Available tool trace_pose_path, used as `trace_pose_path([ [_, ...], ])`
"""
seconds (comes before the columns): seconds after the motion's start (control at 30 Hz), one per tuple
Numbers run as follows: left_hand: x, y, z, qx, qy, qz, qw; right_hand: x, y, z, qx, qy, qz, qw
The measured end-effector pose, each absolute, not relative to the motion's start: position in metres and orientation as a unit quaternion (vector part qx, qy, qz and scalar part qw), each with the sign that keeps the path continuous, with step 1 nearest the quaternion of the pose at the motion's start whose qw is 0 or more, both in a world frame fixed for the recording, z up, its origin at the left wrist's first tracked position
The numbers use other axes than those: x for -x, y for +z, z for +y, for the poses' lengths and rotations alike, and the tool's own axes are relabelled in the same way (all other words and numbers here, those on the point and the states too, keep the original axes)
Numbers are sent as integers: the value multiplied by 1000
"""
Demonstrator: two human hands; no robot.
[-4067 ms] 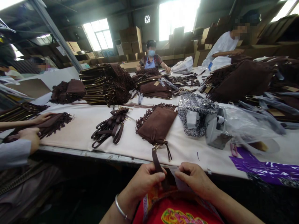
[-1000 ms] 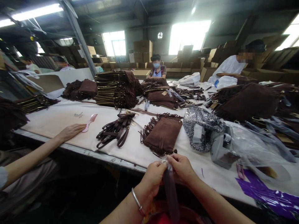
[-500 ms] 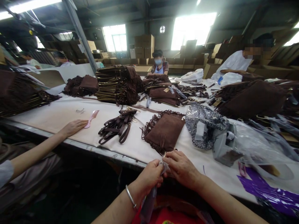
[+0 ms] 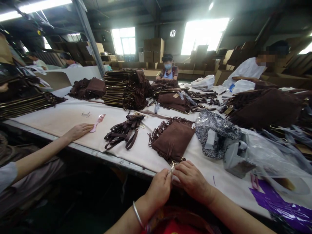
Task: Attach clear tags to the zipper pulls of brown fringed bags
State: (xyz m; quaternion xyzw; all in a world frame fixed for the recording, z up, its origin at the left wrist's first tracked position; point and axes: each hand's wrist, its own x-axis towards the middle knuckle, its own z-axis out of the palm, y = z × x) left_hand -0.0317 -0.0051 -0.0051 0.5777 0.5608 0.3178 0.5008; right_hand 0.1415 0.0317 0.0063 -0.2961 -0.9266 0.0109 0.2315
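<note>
**Hands at the bag's clasp**

Left hand (image 4: pixel 159 190) and right hand (image 4: pixel 191 180) meet fingertip to fingertip, pinched shut on a small metal clasp (image 4: pixel 172 165) at the near corner of the fringed bag (image 4: pixel 174 139) just beyond them. Fastening seems underway; finishing calls for fine fingerwork.

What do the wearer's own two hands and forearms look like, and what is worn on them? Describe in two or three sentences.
Both forearms are bare, with no sleeves or gloves in view. The left hand has a thin silver-coloured bangle round the wrist. The right hand shows no ring, watch or band on the side that faces the camera.
</note>
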Motion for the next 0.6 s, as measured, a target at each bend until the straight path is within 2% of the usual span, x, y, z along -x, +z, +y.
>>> trace_pose_path([
  [0.1,34,-8,-12,-660,326,558,383,-137,10,32,299,8,-932,205],
  [0.23,37,-11,-18,-680,288,583,338,-131,12,32,316,19,-934,169],
  [0.33,37,-13,-17,-675,294,584,342,-127,12,31,335,27,-927,168],
  [0.43,35,-13,-12,-640,326,570,398,-127,9,31,353,41,-916,188],
  [0.6,32,-16,-6,-449,325,548,626,-139,5,30,407,100,-876,238],
])
